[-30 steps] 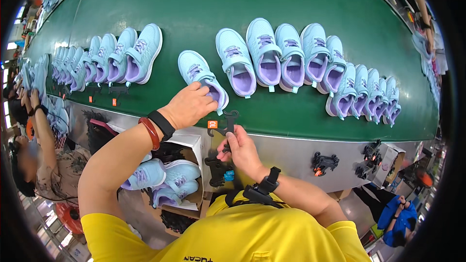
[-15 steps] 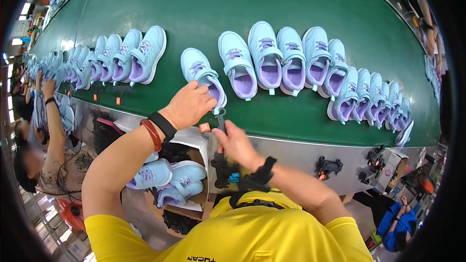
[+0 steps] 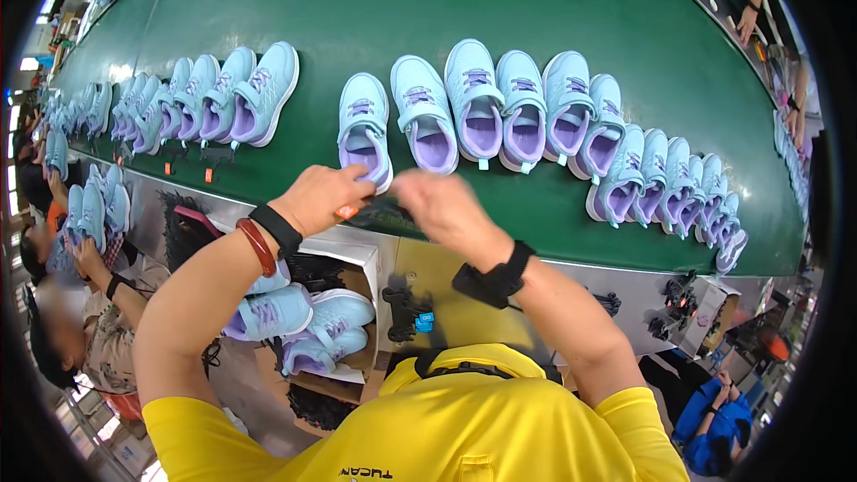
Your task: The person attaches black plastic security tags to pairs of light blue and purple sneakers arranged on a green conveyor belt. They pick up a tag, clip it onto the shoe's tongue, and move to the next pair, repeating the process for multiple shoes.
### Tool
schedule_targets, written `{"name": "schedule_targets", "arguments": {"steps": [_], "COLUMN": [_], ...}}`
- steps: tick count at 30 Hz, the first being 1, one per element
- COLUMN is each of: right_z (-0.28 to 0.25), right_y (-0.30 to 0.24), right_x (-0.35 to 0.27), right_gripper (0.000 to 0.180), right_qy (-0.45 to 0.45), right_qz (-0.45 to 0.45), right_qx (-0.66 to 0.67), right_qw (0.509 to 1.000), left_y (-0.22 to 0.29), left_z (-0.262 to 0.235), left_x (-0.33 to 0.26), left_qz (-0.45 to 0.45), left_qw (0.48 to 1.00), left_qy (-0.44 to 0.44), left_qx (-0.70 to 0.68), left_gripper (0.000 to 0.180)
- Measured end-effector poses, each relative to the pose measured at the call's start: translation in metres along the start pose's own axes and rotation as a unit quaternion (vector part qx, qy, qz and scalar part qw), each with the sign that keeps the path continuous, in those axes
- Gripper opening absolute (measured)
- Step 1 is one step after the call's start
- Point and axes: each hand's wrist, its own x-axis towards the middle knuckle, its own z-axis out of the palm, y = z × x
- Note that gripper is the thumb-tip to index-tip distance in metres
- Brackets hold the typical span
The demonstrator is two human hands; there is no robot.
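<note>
Light blue sneaker [image 3: 363, 116] with purple lining stands on the green table, heel toward me. My left hand [image 3: 326, 198] is at its heel, fingers bent and closed around the end of a black plastic shoe hanger [image 3: 386, 216] with an orange tag [image 3: 347, 211]. The hanger lies low between my hands, dark and partly hidden. Just right of the heel, my right hand [image 3: 446, 211] is smeared by motion, so its fingers cannot be made out. A matching sneaker [image 3: 424, 114] stands close to the right of the first.
Rows of similar sneakers run along the green table [image 3: 357, 0] to left [image 3: 268, 94] and right [image 3: 616, 183]. Below the metal edge are a carton of sneakers [image 3: 330, 330] and black hangers [image 3: 409, 314]. Co-workers sit at the left and lower right.
The sneaker has turned straighter, beside its neighbour. My left hand has moved lower, toward the hanger's orange tag. My right hand has risen toward the sneaker's heel. The table's shoes shifted slightly left.
</note>
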Motion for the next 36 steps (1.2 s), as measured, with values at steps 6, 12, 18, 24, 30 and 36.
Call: {"name": "schedule_targets", "arguments": {"steps": [6,12,18,24,30,36], "right_z": [-0.019,-0.015,-0.008,-0.012,-0.013,-0.004], "right_y": [0.050,0.036,0.030,0.032,0.034,0.029], "right_x": [-0.004,0.015,0.024,0.028,0.028,0.031], "right_gripper": [0.009,0.012,0.009,0.006,0.005,0.007], "right_qy": [-0.049,-0.030,-0.028,-0.043,-0.042,-0.073], "right_qz": [-0.020,-0.141,-0.169,-0.176,-0.184,-0.160], "right_qx": [-0.294,-0.283,-0.303,-0.309,-0.308,-0.351], "right_qw": [0.954,0.948,0.937,0.934,0.932,0.920], "left_y": [0.012,0.005,0.011,0.008,0.014,0.023], "left_z": [-0.012,0.000,-0.003,0.000,-0.002,-0.006], "left_x": [-0.007,0.001,0.002,-0.003,0.000,-0.003], "left_qz": [-0.110,-0.126,-0.164,-0.180,-0.195,-0.172], "left_qw": [0.990,0.985,0.977,0.973,0.970,0.974], "left_qy": [-0.042,-0.014,-0.023,-0.002,0.000,0.025], "left_qx": [-0.073,-0.116,-0.132,-0.148,-0.145,-0.145], "left_gripper": [0.036,0.040,0.046,0.047,0.046,0.042]}}
